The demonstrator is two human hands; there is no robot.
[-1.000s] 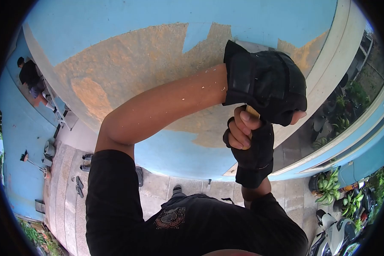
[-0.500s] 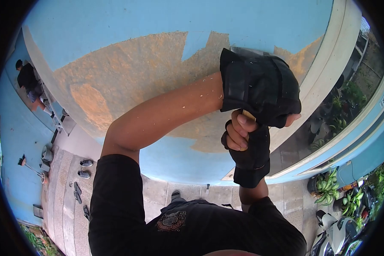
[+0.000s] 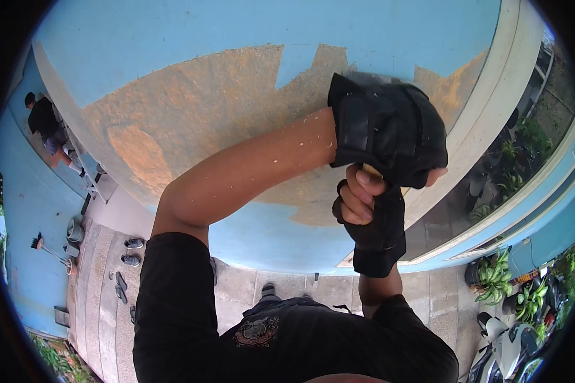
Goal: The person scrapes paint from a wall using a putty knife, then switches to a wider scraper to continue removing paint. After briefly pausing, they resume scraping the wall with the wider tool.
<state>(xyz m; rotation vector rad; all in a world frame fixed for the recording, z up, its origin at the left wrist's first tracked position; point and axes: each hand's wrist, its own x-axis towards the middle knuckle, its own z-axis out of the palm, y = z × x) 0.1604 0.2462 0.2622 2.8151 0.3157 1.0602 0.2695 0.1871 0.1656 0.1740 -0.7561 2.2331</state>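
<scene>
The right hand (image 3: pixel 369 214) is clamped on a yellowish handle (image 3: pixel 372 171) near the blue wall (image 3: pixel 204 25); the left hand (image 3: pixel 396 131) covers its upper end, grip hidden; the shirt emblem (image 3: pixel 257 332) is too small to read

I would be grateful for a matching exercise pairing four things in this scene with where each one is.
1. Black-gloved right hand
2. Black-bristled broom
3. White-and-grey motorbike
4. Person in black shirt

A. Near the metal ladder
B. Lower right, below leafy green plants
C. Around a yellowish handle
D. Beside grey buckets

1-C, 2-D, 3-B, 4-A
</scene>
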